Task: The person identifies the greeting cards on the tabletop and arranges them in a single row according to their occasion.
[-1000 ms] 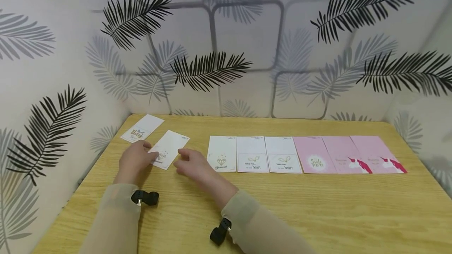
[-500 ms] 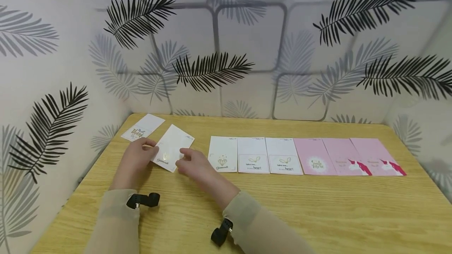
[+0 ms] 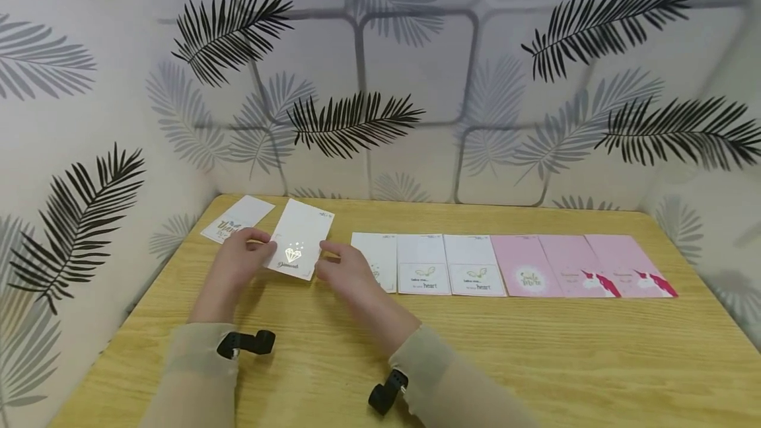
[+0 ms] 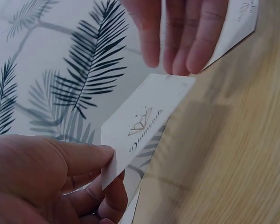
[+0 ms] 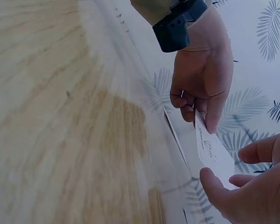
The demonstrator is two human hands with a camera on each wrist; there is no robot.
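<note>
My left hand pinches the left edge of a white card with a gold diamond drawing and the word "Diamonds", thumb on the front and fingers behind. The card is raised and tilted, and its shadow falls on the table in the left wrist view. Beside the card's right edge is my right hand; in the right wrist view its thumb and fingers stand apart around that end. Whether they touch the card I cannot tell. Behind the right hand lies another white diamond card, partly covered.
On the wooden table, a white thank-you card lies at the far left. The row continues rightward with two white heart cards, a pink "Smile More" card and two pink unicorn cards. A patterned wall stands behind.
The diamond card has come up off the table in my left hand, moving slightly right and tilting toward me. My right hand has shifted right and now partly covers the row's first card.
</note>
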